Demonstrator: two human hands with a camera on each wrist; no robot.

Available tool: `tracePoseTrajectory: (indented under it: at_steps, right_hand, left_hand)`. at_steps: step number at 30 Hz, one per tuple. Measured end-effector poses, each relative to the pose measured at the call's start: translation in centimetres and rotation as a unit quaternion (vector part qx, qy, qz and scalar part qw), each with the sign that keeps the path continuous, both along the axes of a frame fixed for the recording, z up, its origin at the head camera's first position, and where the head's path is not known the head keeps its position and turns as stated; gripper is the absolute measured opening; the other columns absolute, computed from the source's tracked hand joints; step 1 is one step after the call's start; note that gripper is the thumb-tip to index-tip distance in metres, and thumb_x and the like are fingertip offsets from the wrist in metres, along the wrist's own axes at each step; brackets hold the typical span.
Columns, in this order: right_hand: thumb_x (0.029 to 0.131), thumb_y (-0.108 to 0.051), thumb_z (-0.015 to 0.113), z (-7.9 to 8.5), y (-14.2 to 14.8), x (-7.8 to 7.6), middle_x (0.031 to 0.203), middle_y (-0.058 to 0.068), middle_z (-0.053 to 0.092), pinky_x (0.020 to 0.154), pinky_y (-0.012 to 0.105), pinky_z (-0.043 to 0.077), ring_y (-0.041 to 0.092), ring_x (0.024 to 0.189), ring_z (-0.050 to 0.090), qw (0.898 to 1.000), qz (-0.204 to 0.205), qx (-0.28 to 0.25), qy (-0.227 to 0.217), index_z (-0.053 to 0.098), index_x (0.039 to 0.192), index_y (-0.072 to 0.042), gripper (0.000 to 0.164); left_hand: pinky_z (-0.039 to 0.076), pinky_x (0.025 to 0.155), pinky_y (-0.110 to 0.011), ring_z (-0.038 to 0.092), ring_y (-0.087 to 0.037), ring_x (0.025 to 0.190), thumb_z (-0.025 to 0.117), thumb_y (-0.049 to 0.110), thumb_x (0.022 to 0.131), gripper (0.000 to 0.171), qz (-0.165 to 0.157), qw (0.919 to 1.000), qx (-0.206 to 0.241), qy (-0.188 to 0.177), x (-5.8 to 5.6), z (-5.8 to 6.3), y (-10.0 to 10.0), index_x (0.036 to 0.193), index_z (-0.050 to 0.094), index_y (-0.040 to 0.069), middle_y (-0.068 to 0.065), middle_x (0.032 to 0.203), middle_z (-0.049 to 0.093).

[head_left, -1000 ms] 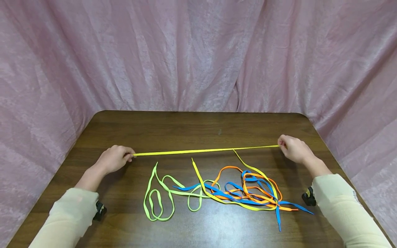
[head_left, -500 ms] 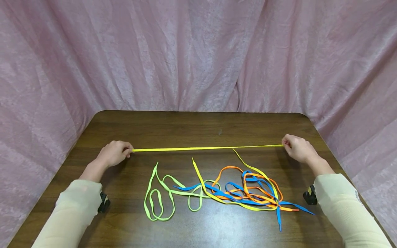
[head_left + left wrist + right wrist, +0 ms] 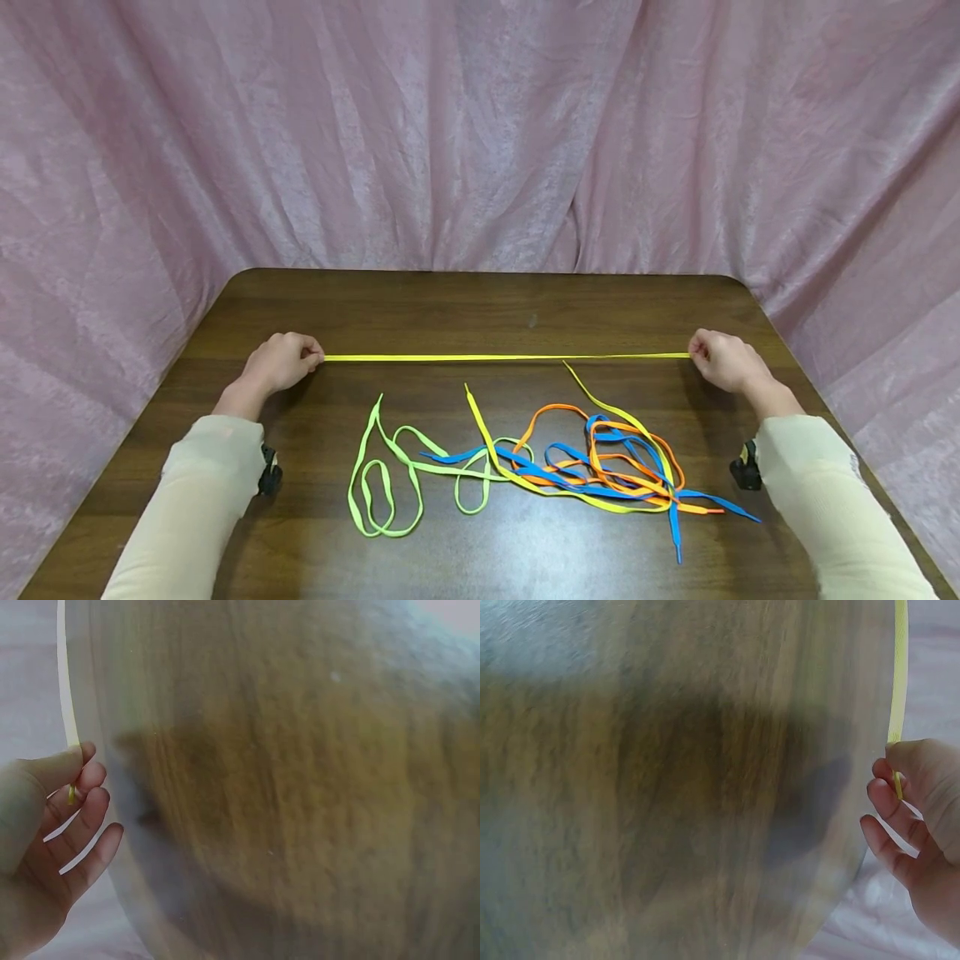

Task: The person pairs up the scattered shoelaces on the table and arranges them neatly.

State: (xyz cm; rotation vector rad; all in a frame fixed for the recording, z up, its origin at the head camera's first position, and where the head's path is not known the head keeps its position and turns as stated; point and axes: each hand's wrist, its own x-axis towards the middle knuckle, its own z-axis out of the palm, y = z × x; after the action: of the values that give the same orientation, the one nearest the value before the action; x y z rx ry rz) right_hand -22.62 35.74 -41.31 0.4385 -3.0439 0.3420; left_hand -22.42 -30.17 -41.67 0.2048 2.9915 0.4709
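Note:
A flat yellow shoelace (image 3: 450, 357) is stretched straight from side to side across the far half of the table, in the head view. My left hand (image 3: 281, 362) pinches one end between thumb and index finger, and the lace's short tip (image 3: 71, 796) pokes out below the thumb in the left wrist view. At the other end my right hand (image 3: 726, 361) pinches the lace likewise; its tip (image 3: 898, 786) shows beneath the thumb in the right wrist view. The other fingers of both hands are loosely bent.
Nearer me on the brown wooden table (image 3: 315, 550) lie a light green lace (image 3: 420, 465), a second yellow lace (image 3: 592, 500), an orange lace (image 3: 555, 406) and a blue lace (image 3: 675, 533). The last three overlap in a tangle. A pink curtain (image 3: 480, 133) hangs behind.
My left hand has moved away from me, levelling the held yellow lace. My right hand has shifted a little to the right. The laces on the table lie as before.

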Motion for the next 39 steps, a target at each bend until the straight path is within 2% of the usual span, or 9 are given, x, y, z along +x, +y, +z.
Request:
tracePoseTrajectory:
  at_steps: [5,14,20,26,30,39]
  right_hand:
    - [0.084,-0.01,0.053,0.1,-0.3,-0.8,0.076,0.004,0.056,0.057,0.04,0.042,0.022,0.067,0.053,1.0,-0.011,0.003,-0.004,0.055,0.084,-0.007,0.004]
    - [0.083,-0.013,0.051,0.2,-0.8,-2.4,0.074,0.004,0.054,0.055,0.041,0.04,0.026,0.067,0.052,0.998,-0.059,0.006,-0.019,0.054,0.083,-0.01,0.004]
    - [0.083,-0.014,0.049,0.2,-1.3,-3.1,0.074,0.006,0.054,0.054,0.042,0.039,0.028,0.067,0.052,0.996,-0.082,0.013,-0.025,0.053,0.083,-0.009,0.006]
    - [0.083,-0.013,0.046,0.5,-1.6,-4.0,0.08,0.01,0.056,0.055,0.045,0.04,0.031,0.07,0.052,0.994,-0.1,0.018,-0.032,0.053,0.086,-0.007,0.009]
    - [0.083,-0.014,0.046,0.4,-1.8,-4.4,0.084,0.013,0.057,0.056,0.048,0.041,0.035,0.072,0.054,0.994,-0.105,0.013,-0.033,0.054,0.088,-0.007,0.011]
    - [0.083,-0.015,0.046,-0.4,-1.8,-5.1,0.088,0.017,0.06,0.06,0.052,0.043,0.041,0.078,0.057,0.992,-0.118,0.01,-0.04,0.054,0.087,-0.007,0.013]
  left_hand:
    - [0.041,0.057,-0.039,0.057,-0.024,0.073,0.058,0.021,0.088,0.012,0.022,0.9997,-0.005,0.007,-0.8,0.2,-0.1,0.087,0.068,0.014,0.0,0.077,0.063]
    - [0.039,0.054,-0.038,0.055,-0.026,0.069,0.059,0.03,0.088,0.019,0.07,0.9969,-0.015,0.032,-2.0,0.8,0.0,0.079,0.063,0.014,-0.005,0.077,0.061]
    - [0.039,0.053,-0.038,0.056,-0.029,0.072,0.055,0.03,0.089,0.02,0.098,0.9944,-0.017,0.035,-2.8,0.7,0.4,0.083,0.063,0.012,-0.008,0.083,0.062]
    - [0.04,0.054,-0.038,0.056,-0.029,0.072,0.048,0.024,0.091,0.021,0.113,0.9932,-0.011,0.029,-3.6,0.6,0.7,0.091,0.064,0.01,-0.011,0.09,0.063]
    - [0.041,0.057,-0.041,0.058,-0.031,0.076,0.047,0.023,0.09,0.021,0.123,0.9917,-0.012,0.035,-4.2,0.3,0.7,0.092,0.064,0.01,-0.012,0.093,0.064]
    - [0.043,0.057,-0.042,0.059,-0.035,0.078,0.047,0.022,0.089,0.02,0.112,0.993,-0.012,0.036,-5.5,-0.3,1.0,0.091,0.064,0.011,-0.013,0.094,0.063]
